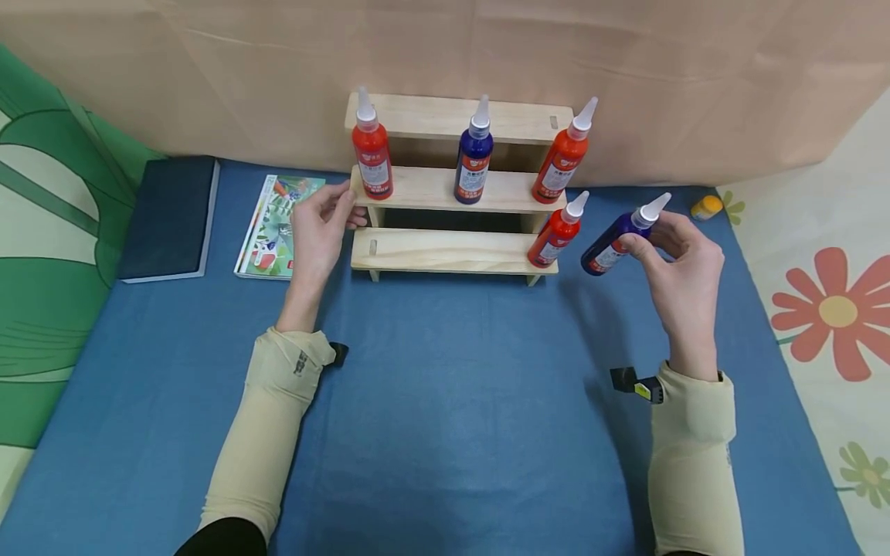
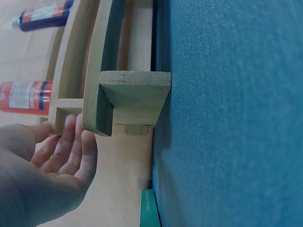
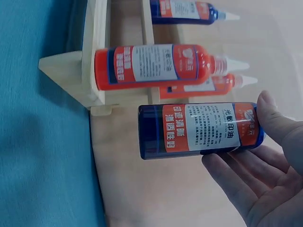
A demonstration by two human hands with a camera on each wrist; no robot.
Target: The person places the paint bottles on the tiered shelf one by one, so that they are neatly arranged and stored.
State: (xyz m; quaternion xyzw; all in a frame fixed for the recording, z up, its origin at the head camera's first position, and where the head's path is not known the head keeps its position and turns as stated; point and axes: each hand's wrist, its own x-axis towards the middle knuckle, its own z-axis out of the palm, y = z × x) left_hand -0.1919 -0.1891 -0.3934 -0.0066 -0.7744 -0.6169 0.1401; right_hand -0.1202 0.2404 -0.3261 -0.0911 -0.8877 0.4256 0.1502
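In the head view, my right hand point(image 1: 684, 266) grips a blue ink bottle point(image 1: 612, 243) with a white nozzle, tilted, to the right of the wooden tiered rack point(image 1: 445, 251). My left hand point(image 1: 323, 224) pinches the left end of the rack's middle step between thumb and fingers. On that step stand a red bottle point(image 1: 373, 158) at the left, a blue bottle point(image 1: 474, 166) in the middle and another red bottle point(image 1: 559, 166) at the right. One more red bottle point(image 1: 554, 235) stands on the right end of the lowest step, close beside the held blue bottle.
A dark blue book point(image 1: 170, 216) and a colourful booklet point(image 1: 274, 224) lie left of the rack. A small yellow-capped item point(image 1: 707, 207) lies at the back right. The blue tablecloth point(image 1: 445, 401) stretches in front, and a beige sheet point(image 1: 445, 54) covers the area behind.
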